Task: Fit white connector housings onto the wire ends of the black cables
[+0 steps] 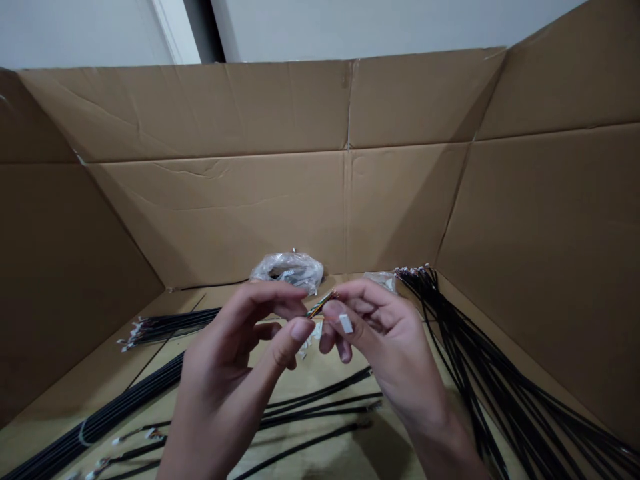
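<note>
In the head view a short bundle of multicoloured wires [319, 306] stretches between my two hands, with yellow, green and dark strands showing. My left hand [227, 377] is closed around the lower end, thumb and fingers at the base of the strands; the cable behind is hidden by the hand. With thumb and index finger my right hand [395, 347] pinches the upper tips of the wires. A small white connector housing [345, 323] shows against my right thumb; whether it touches the wires cannot be seen.
Cardboard walls [225, 187] enclose the work surface. A plastic bag [290, 270] and a smaller bag [383, 280] lie at the back. Black cables [480, 353] fan out at right, a tied bundle [110, 407] lies left, connector-ended cables [175, 325] behind it, loose cables [310, 417] in front.
</note>
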Action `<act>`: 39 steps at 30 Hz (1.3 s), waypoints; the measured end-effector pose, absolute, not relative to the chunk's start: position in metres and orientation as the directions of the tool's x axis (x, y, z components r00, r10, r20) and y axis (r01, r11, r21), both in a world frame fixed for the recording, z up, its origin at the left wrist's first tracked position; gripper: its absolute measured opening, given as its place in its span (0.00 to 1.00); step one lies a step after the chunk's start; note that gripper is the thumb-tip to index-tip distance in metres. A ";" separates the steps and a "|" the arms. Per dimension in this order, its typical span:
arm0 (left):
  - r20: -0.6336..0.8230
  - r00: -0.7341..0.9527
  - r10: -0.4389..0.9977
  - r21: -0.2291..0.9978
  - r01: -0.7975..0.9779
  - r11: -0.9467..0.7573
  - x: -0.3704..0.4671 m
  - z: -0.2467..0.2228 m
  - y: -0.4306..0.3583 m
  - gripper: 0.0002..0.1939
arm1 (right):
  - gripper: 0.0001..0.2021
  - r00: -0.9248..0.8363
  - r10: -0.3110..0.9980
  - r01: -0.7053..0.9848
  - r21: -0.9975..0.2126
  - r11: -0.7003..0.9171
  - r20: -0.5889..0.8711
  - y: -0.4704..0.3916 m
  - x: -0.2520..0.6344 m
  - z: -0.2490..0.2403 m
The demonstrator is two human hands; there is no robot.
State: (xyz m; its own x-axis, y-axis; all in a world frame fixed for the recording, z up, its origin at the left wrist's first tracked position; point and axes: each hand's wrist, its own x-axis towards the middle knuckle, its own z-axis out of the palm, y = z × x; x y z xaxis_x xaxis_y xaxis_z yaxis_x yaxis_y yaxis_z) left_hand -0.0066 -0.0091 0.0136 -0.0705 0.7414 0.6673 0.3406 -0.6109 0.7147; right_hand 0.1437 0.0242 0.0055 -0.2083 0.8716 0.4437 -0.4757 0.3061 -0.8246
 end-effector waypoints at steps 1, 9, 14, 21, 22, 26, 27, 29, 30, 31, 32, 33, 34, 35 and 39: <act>0.662 -0.063 0.747 0.718 0.341 -0.607 -0.007 0.015 -0.010 0.06 | 0.04 -0.208 0.869 -0.467 -0.826 0.315 0.449 0.024 0.144 0.006; 0.639 -0.194 0.744 0.760 0.304 -0.574 0.002 0.017 -0.015 0.06 | 0.06 -0.200 0.873 -0.357 -0.862 0.359 0.446 0.021 0.142 0.006; 0.609 -0.288 0.739 0.793 0.232 -0.564 0.005 0.013 -0.011 0.08 | 0.05 -0.185 0.862 -0.363 -0.848 0.386 0.472 0.020 0.140 0.005; 0.528 -0.285 0.800 0.843 0.060 -0.534 0.008 0.015 -0.008 0.07 | 0.06 -0.140 0.835 -0.348 -0.816 0.462 0.533 0.020 0.139 0.001; 0.513 -0.272 0.814 0.850 0.030 -0.525 0.008 0.016 -0.008 0.06 | 0.06 -0.139 0.826 -0.343 -0.809 0.478 0.546 0.021 0.138 0.001; 0.463 -0.235 0.855 0.870 -0.066 -0.489 0.005 0.015 -0.009 0.05 | 0.04 -0.137 0.781 -0.337 -0.770 0.542 0.609 0.022 0.137 -0.001; 0.452 -0.228 0.863 0.873 -0.087 -0.480 0.003 0.015 -0.008 0.06 | 0.04 -0.132 0.769 -0.333 -0.758 0.560 0.626 0.022 0.137 -0.002; 0.431 -0.212 0.877 0.877 -0.130 -0.462 0.001 0.015 -0.007 0.07 | 0.04 -0.117 0.748 -0.315 -0.739 0.596 0.653 0.022 0.136 -0.004; 0.420 -0.200 0.885 0.878 -0.156 -0.452 0.001 0.016 -0.006 0.08 | 0.04 -0.108 0.737 -0.304 -0.728 0.614 0.667 0.022 0.136 -0.005; 0.412 -0.185 0.892 0.876 -0.188 -0.443 0.001 0.017 -0.005 0.09 | 0.03 -0.099 0.724 -0.292 -0.716 0.634 0.682 0.022 0.136 -0.007; 0.406 -0.165 0.899 0.872 -0.225 -0.435 0.000 0.018 -0.004 0.09 | 0.03 -0.089 0.711 -0.279 -0.703 0.654 0.697 0.023 0.136 -0.008; 0.399 -0.142 0.906 0.867 -0.262 -0.423 0.000 0.019 -0.002 0.10 | 0.03 -0.082 0.699 -0.265 -0.691 0.672 0.711 0.023 0.136 -0.010; 0.395 -0.118 0.911 0.862 -0.296 -0.412 0.001 0.019 -0.001 0.11 | 0.03 -0.075 0.687 -0.251 -0.680 0.689 0.723 0.024 0.136 -0.011; 0.389 -0.098 0.916 0.858 -0.324 -0.399 0.001 0.020 0.000 0.12 | 0.04 -0.071 0.679 -0.242 -0.673 0.699 0.731 0.024 0.136 -0.012; 0.367 -0.086 0.926 0.863 -0.341 -0.374 0.000 0.019 -0.002 0.12 | 0.04 -0.076 0.673 -0.270 -0.665 0.697 0.736 0.025 0.136 -0.012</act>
